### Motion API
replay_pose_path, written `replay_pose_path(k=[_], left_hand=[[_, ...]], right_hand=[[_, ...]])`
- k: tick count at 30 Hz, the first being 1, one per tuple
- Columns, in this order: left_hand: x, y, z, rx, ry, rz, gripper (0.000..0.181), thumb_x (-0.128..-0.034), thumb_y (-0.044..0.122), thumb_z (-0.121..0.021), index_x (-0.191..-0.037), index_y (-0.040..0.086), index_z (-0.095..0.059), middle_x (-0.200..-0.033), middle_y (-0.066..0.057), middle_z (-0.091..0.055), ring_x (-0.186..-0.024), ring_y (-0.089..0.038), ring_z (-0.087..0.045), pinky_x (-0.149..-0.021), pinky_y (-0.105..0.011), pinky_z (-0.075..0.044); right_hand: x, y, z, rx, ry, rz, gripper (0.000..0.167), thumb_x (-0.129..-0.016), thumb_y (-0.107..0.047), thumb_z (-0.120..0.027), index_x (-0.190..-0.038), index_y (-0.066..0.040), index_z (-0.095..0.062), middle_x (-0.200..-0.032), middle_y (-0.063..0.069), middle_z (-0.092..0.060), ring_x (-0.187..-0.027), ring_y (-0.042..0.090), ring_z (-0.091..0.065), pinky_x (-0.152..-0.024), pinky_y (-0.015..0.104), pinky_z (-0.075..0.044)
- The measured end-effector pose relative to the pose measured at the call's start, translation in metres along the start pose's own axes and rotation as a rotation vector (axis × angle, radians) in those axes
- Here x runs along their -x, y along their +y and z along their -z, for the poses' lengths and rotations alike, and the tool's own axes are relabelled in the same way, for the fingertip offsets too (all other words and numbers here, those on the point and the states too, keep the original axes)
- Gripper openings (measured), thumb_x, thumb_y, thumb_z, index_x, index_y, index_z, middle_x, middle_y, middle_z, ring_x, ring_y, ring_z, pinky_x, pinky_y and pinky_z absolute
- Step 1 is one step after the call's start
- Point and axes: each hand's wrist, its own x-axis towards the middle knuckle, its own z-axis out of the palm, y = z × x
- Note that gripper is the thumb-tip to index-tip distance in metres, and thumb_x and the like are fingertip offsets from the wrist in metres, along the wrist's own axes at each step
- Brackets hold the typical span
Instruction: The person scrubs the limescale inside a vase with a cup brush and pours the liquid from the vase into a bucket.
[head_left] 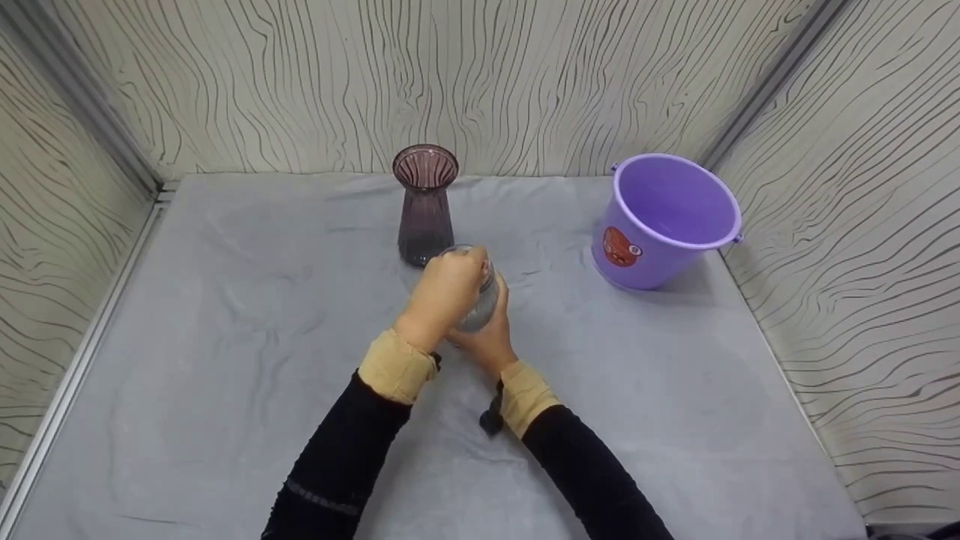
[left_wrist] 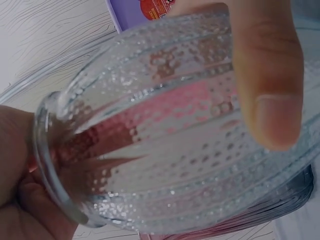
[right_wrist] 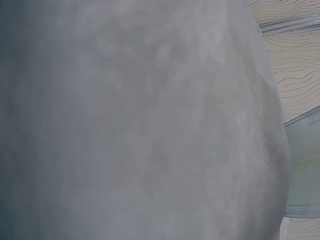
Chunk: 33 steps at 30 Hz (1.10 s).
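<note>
A clear glass vase [left_wrist: 165,125] with raised dots, ribs and a thick rim is held between both hands. My left hand [head_left: 444,291] is at its mouth, fingers curled at the rim. From below, my right hand [head_left: 491,337] grips the vase body, its thumb [left_wrist: 272,95] pressed across the glass in the left wrist view. Pink and dark red tones show through the glass; what causes them is unclear. A purple ribbed glass vase [head_left: 425,214] stands upright just behind. The right wrist view is mostly a blurred grey surface [right_wrist: 150,125] and shows neither hand.
A purple bucket [head_left: 651,259] with a red sticker stands upright at the back right. Grey cloth [head_left: 247,337] with wrinkles covers the table. Patterned panels [head_left: 300,82] wall in the back and both sides, and a metal rail [head_left: 90,345] runs along the left edge.
</note>
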Motion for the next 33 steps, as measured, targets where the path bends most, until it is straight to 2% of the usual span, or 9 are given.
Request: replay_pose_path(k=[9, 16, 20, 21, 27, 28, 33], left_hand=[[0.0, -0.001, -0.002, -0.017, 0.014, 0.009, 0.014, -0.1008, 0.008, -0.06, -0.092, -0.003, -0.062, -0.077, -0.018, -0.068, -0.073, -0.036, -0.071, -0.063, -0.048, -0.059], [-0.001, -0.001, -0.001, 0.026, -0.023, 0.05, 0.011, -0.0991, 0.008, -0.063, -0.092, -0.001, -0.06, -0.081, -0.017, -0.069, -0.076, -0.036, -0.071, -0.067, -0.048, -0.059], [-0.002, 0.003, -0.002, 0.005, -0.02, 0.057, 0.011, -0.0983, 0.006, -0.064, -0.091, -0.001, -0.061, -0.081, -0.017, -0.069, -0.076, -0.035, -0.072, -0.067, -0.046, -0.06], [-0.002, 0.004, -0.002, -0.006, -0.017, 0.058, 0.01, -0.098, 0.005, -0.064, -0.091, -0.002, -0.061, -0.081, -0.017, -0.069, -0.075, -0.035, -0.072, -0.067, -0.045, -0.06], [-0.001, 0.008, -0.005, -0.054, 0.015, 0.046, 0.006, -0.0968, 0.0, -0.063, -0.093, -0.005, -0.063, -0.08, -0.019, -0.069, -0.074, -0.034, -0.072, -0.066, -0.043, -0.06], [-0.001, 0.009, -0.005, -0.056, 0.02, 0.042, 0.006, -0.0963, -0.001, -0.063, -0.093, -0.006, -0.063, -0.08, -0.019, -0.069, -0.074, -0.033, -0.072, -0.066, -0.043, -0.06], [0.0, 0.01, -0.004, -0.052, 0.024, 0.039, 0.004, -0.0943, -0.004, -0.062, -0.094, -0.006, -0.065, -0.08, -0.019, -0.07, -0.075, -0.033, -0.072, -0.068, -0.044, -0.06]], right_hand=[[-0.002, 0.0, 0.001, -0.023, -0.018, 0.0, 0.12, -0.07, -0.011, -0.091, -0.157, -0.002, -0.009, -0.162, 0.02, -0.024, -0.148, 0.033, -0.028, -0.12, 0.05, -0.023], [-0.002, 0.0, 0.002, -0.057, -0.033, -0.026, 0.12, -0.07, -0.01, -0.088, -0.158, -0.002, -0.006, -0.162, 0.019, -0.024, -0.149, 0.033, -0.027, -0.121, 0.049, -0.021], [0.0, 0.0, 0.002, -0.039, -0.033, -0.026, 0.119, -0.073, -0.024, -0.089, -0.157, -0.002, -0.008, -0.161, 0.022, -0.025, -0.149, 0.035, -0.027, -0.121, 0.049, -0.022], [0.001, -0.005, 0.003, -0.045, -0.036, -0.027, 0.12, -0.073, -0.024, -0.089, -0.157, -0.001, -0.008, -0.161, 0.024, -0.024, -0.149, 0.037, -0.025, -0.12, 0.051, -0.022], [0.0, -0.002, 0.002, -0.061, -0.043, 0.021, 0.127, -0.073, -0.047, -0.088, -0.156, 0.004, -0.006, -0.16, 0.029, -0.019, -0.149, 0.043, -0.022, -0.12, 0.053, -0.021], [-0.001, 0.005, 0.002, -0.057, -0.041, 0.034, 0.129, -0.072, -0.054, -0.086, -0.156, 0.003, -0.006, -0.161, 0.028, -0.019, -0.149, 0.042, -0.023, -0.12, 0.053, -0.022], [0.001, 0.004, 0.003, -0.068, -0.044, 0.029, 0.133, -0.07, -0.061, -0.085, -0.156, 0.003, -0.006, -0.161, 0.028, -0.018, -0.149, 0.042, -0.022, -0.12, 0.054, -0.021]])
